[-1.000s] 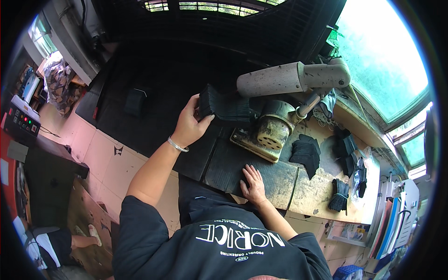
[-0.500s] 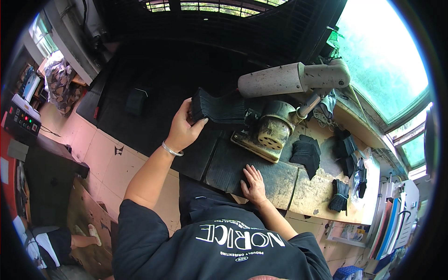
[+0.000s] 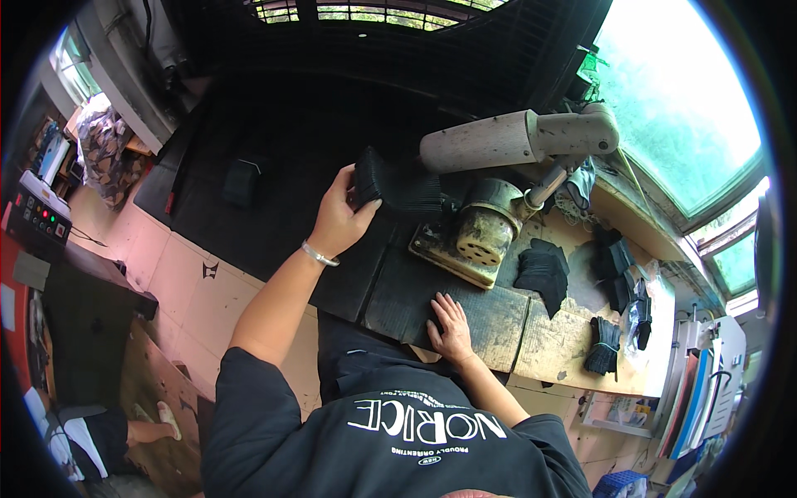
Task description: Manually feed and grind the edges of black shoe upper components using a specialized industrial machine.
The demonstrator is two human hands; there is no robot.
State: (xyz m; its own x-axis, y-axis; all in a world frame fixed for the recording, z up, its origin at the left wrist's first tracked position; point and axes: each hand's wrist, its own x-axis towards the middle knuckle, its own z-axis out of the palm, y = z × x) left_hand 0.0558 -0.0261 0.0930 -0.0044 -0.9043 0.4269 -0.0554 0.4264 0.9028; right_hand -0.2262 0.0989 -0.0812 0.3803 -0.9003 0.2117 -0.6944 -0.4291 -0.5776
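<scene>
My left hand (image 3: 342, 217) is closed on a thick stack of thin black pieces (image 3: 397, 187), its thumb on the near side. The stack curves, and its far end reaches the worn grey machine (image 3: 484, 232) with a round, vented housing on a flat base. Where exactly the stack meets the machine is too dark to make out. Fingers apart, my right hand (image 3: 451, 329) lies flat on the dark tabletop (image 3: 398, 303) in front of the machine, holding nothing.
A jointed machine arm (image 3: 481, 143) extends above the table. Stacks of black pieces (image 3: 543, 276) and a tied black bundle (image 3: 603, 345) lie to the right. Another black bundle (image 3: 241, 183) sits on the left. A control box with lit buttons (image 3: 41, 214) stands far left.
My left hand has moved slightly right, toward the machine, and the stack in it bends more steeply at the held end. My right hand has stayed in place.
</scene>
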